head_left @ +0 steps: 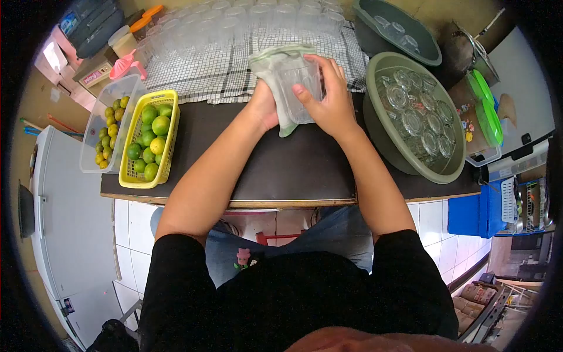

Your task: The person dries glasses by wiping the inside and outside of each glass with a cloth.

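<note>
Above the dark table (281, 170), near the edge of the checked cloth (205, 76), a clear glass (300, 91) sits tilted between both hands. The right hand (333, 97) holds it, thumb on the near face and fingers curled around the far side. The left hand (265, 107) is at the pale rag (268, 69), which wraps the glass's left side and hangs below it; its fingers are hidden, so I cannot tell how far they close. Rows of glasses (258, 20) stand on the checked cloth beyond. To the right, a green basin (381, 149) holds more glassware, with a darker basin (368, 17) behind. To the left, a yellow basket (139, 182) of green citrus stands beside a clear box (91, 161) of smaller fruit.
</note>
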Demonstrator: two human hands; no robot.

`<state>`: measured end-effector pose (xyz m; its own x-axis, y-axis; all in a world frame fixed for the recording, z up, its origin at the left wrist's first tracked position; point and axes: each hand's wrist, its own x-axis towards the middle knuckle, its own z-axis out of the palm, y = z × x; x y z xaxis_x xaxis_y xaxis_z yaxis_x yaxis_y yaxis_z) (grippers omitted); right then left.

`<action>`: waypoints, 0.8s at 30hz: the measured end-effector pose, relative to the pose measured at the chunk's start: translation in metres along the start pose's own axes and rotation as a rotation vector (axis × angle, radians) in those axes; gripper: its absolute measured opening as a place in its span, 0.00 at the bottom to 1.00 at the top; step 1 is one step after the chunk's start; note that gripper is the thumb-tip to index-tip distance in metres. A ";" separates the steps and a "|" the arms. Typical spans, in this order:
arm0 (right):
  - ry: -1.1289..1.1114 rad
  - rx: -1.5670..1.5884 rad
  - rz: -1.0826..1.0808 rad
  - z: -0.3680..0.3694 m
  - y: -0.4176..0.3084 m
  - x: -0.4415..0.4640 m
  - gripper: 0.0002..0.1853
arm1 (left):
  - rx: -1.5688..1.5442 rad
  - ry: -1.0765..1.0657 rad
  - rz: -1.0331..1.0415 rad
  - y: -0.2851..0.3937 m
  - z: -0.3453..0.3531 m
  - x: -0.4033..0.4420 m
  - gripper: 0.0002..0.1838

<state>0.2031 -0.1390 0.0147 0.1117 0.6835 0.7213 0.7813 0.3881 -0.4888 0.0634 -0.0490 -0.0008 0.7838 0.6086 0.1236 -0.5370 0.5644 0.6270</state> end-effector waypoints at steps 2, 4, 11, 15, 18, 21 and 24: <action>0.007 -0.084 -0.015 -0.002 -0.003 -0.001 0.44 | 0.000 0.040 0.009 -0.003 0.006 -0.003 0.31; 0.009 -0.166 -0.031 -0.002 -0.004 -0.001 0.45 | 0.158 0.084 0.153 -0.006 0.010 -0.004 0.30; 0.216 -0.242 -0.103 0.014 0.011 0.002 0.45 | 0.238 0.222 0.233 -0.034 0.029 -0.014 0.31; 0.176 0.301 0.234 0.012 0.019 0.003 0.30 | 0.392 0.256 0.242 -0.043 0.017 -0.010 0.33; 0.201 0.639 0.490 0.017 0.024 -0.004 0.30 | 0.391 0.203 0.267 -0.037 0.011 -0.004 0.33; 0.071 0.667 0.546 0.010 0.021 -0.010 0.31 | 0.239 0.151 0.170 -0.020 0.020 -0.009 0.34; 0.020 0.602 0.499 0.007 0.011 -0.006 0.31 | 0.227 0.109 0.103 -0.011 0.023 -0.011 0.35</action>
<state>0.2071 -0.1347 0.0012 0.3778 0.8565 0.3518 0.1689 0.3098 -0.9357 0.0681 -0.0746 0.0088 0.6838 0.7198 0.1196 -0.5187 0.3642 0.7735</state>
